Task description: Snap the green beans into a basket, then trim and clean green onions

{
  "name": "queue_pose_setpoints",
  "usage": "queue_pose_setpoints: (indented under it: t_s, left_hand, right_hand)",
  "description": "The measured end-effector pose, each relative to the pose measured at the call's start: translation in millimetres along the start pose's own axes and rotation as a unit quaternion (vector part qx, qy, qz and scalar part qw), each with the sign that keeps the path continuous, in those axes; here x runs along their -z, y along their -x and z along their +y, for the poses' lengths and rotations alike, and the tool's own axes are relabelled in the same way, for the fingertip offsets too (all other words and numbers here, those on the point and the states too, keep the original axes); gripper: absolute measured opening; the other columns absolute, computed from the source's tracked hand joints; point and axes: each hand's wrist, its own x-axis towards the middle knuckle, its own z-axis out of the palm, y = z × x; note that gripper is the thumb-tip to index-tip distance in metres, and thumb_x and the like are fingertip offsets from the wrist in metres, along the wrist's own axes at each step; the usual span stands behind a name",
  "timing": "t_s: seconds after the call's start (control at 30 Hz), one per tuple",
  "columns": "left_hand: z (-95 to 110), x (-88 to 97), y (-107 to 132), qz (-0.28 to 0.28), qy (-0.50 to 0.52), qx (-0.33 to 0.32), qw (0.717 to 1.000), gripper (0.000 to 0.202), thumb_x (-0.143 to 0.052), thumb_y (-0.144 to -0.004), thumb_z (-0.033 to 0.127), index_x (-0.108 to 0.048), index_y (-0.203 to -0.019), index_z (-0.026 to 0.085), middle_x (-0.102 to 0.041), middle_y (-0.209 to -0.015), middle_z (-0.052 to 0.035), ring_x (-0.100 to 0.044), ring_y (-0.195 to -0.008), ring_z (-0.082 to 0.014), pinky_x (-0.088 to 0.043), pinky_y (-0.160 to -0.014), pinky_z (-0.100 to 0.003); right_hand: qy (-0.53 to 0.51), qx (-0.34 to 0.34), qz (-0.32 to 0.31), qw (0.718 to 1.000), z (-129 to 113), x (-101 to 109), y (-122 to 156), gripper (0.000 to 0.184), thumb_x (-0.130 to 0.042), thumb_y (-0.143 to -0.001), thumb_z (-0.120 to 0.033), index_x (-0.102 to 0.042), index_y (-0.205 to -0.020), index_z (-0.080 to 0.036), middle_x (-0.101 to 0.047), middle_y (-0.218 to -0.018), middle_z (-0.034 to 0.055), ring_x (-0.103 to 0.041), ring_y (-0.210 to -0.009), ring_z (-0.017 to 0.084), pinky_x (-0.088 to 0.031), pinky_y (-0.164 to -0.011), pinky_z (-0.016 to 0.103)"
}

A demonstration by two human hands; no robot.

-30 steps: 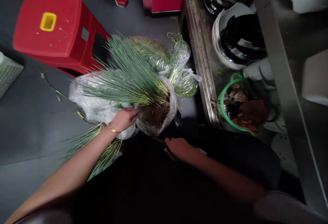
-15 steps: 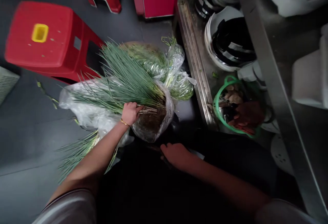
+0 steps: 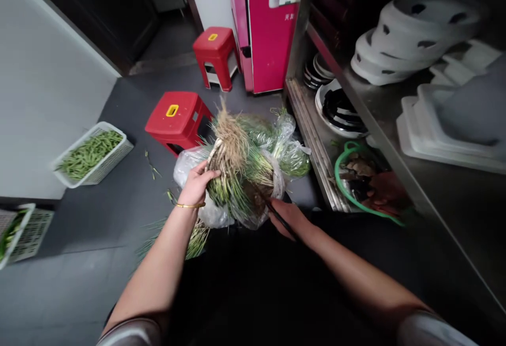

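My left hand [image 3: 196, 183] is closed round a bunch of green chives [image 3: 233, 169], held with the pale roots [image 3: 230, 134] pointing up and away. The bunch hangs over a clear plastic bag [image 3: 221, 211] of more chives on the floor. My right hand [image 3: 288, 217] is closed on a thin dark tool, apparently a knife [image 3: 276, 214], whose tip points at the lower stems of the bunch. A second clear bag of greens [image 3: 290, 153] lies just behind.
A red stool [image 3: 176, 116] stands behind the bags and another [image 3: 215, 50] farther back by a pink cabinet [image 3: 269, 24]. White baskets of green beans [image 3: 93, 153] sit at the left wall. A steel shelf unit [image 3: 316, 135] with plates, trays and a green basket [image 3: 350, 177] fills the right.
My left hand lifted a bunch out of the bag and turned it roots up. My right hand rose toward the bunch with the dark tool. The view tilted up to show the room.
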Motion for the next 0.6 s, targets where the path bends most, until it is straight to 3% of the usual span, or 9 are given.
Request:
queue_pose_setpoints:
  t_s: [0.07, 0.17, 0.33, 0.43, 0.5, 0.6]
  left_hand:
    - [-4, 0.7, 15, -0.028, 0.066, 0.016, 0.997, 0.039, -0.071, -0.058, 0.024, -0.063, -0.095, 0.017, -0.068, -0.082, -0.0013, -0.063, -0.079, -0.0196, -0.050, -0.071, -0.029]
    - [-22, -1.1, 30, -0.082, 0.077, 0.103, 0.988, 0.036, -0.078, -0.051, 0.025, -0.063, -0.081, 0.013, -0.067, -0.072, -0.0034, -0.062, -0.066, -0.0173, -0.051, -0.065, -0.028]
    - [-66, -17.8, 30, -0.083, 0.146, 0.153, 0.974, 0.037, -0.071, -0.062, 0.041, -0.058, -0.082, 0.013, -0.066, -0.068, -0.0063, -0.063, -0.061, -0.0182, -0.052, -0.065, -0.033]
    - [-87, -28.2, 25, -0.052, 0.060, 0.176, 0.981, 0.034, -0.064, -0.070, 0.044, -0.051, -0.087, 0.017, -0.060, -0.058, -0.0013, -0.058, -0.049, -0.0167, -0.049, -0.053, -0.032]
    - [-96, -32.6, 23, -0.047, -0.037, 0.146, 0.987, 0.031, -0.063, -0.073, 0.043, -0.047, -0.087, 0.020, -0.055, -0.053, 0.0028, -0.053, -0.042, -0.0143, -0.044, -0.046, -0.028]
    - [-103, -36.8, 24, -0.076, -0.108, 0.095, 0.987, 0.028, -0.060, -0.076, 0.043, -0.044, -0.083, 0.021, -0.052, -0.054, 0.0044, -0.050, -0.041, -0.0125, -0.040, -0.044, -0.026]
  right_hand:
    - [0.004, -0.011, 0.032, 0.999, 2, 2, -1, 0.037, -0.042, -0.088, -0.021, -0.046, -0.124, -0.014, -0.062, -0.118, 0.0117, -0.061, -0.106, 0.021, -0.045, -0.090, 0.029]
    - [0.016, -0.008, 0.025, 1.000, 3, 1, -3, 0.037, -0.042, -0.088, -0.020, -0.047, -0.123, -0.014, -0.062, -0.118, 0.0120, -0.061, -0.106, 0.021, -0.045, -0.089, 0.030]
    - [0.054, -0.024, -0.017, 0.998, 2, -4, 0, 0.038, -0.044, -0.084, -0.014, -0.050, -0.121, -0.012, -0.064, -0.114, 0.0139, -0.064, -0.099, 0.024, -0.047, -0.086, 0.033]
    - [0.052, -0.014, 0.020, 0.998, -2, -1, 5, 0.047, -0.043, -0.082, -0.011, -0.044, -0.129, -0.011, -0.057, -0.125, 0.0155, -0.061, -0.106, 0.024, -0.046, -0.091, 0.033]
    - [0.037, 0.009, 0.027, 0.999, -5, 0, 7, 0.047, -0.042, -0.083, -0.012, -0.043, -0.130, -0.013, -0.057, -0.126, 0.0144, -0.060, -0.109, 0.023, -0.045, -0.092, 0.033]
    - [0.034, 0.017, -0.039, 0.999, -6, -6, 2, 0.040, -0.044, -0.083, -0.015, -0.047, -0.123, -0.015, -0.063, -0.115, 0.0119, -0.062, -0.104, 0.023, -0.047, -0.087, 0.032]
